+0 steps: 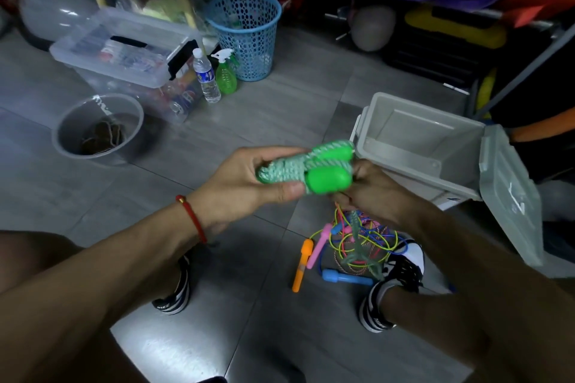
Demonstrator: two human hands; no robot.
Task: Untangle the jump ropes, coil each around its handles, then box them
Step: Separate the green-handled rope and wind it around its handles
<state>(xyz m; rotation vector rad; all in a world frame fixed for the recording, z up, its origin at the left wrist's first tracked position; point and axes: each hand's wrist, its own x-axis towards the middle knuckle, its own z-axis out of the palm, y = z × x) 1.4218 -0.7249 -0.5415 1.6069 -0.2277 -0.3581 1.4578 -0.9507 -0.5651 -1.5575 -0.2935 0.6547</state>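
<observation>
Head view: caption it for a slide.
Left hand grips the coiled green jump rope beside the open grey box.

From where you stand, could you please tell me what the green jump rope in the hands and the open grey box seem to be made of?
Green jump rope: braided pale-green cord, apparently fabric, matte, wound around smooth, slightly shiny handles, likely plastic. Open grey box: moulded plastic by its look, matte with rounded edges.

In my left hand (245, 180), braided green-and-white cord (280, 169) with a rough woven look, wound on two smooth, glossy green plastic handles (326, 179). Beside it, a matt grey plastic box (413, 146), lid open. On the glossy grey floor tiles (264, 109), thin shiny plastic cords (364, 239) in a tangle, with smooth orange, pink and blue plastic handles.
</observation>
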